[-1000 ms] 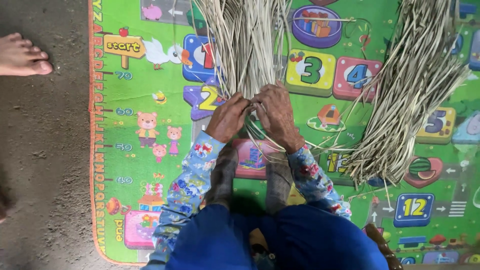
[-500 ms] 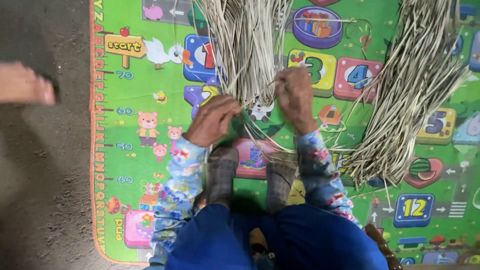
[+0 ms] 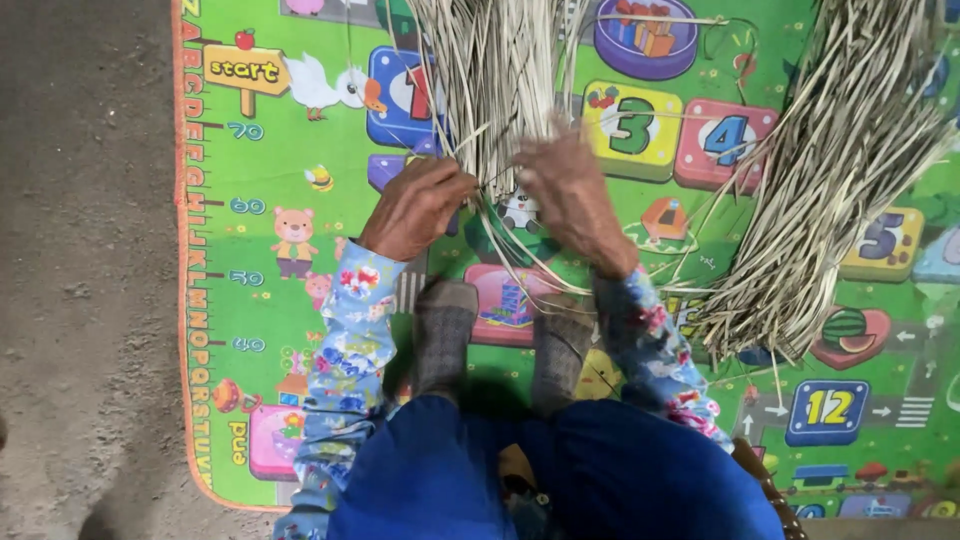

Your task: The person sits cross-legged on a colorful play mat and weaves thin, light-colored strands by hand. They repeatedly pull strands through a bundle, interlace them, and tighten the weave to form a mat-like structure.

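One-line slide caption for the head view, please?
Both hands, left and right, grip dried straw strands over a colourful play mat.

Head-worn camera, looking steeply down, close over play mat (image 3: 300,300), single view

A seated person's left hand (image 3: 418,205) and right hand (image 3: 572,190) grip dried reed strips (image 3: 495,80) on a bright children's play mat (image 3: 270,290), a second reed bundle (image 3: 820,200) lying nearby.
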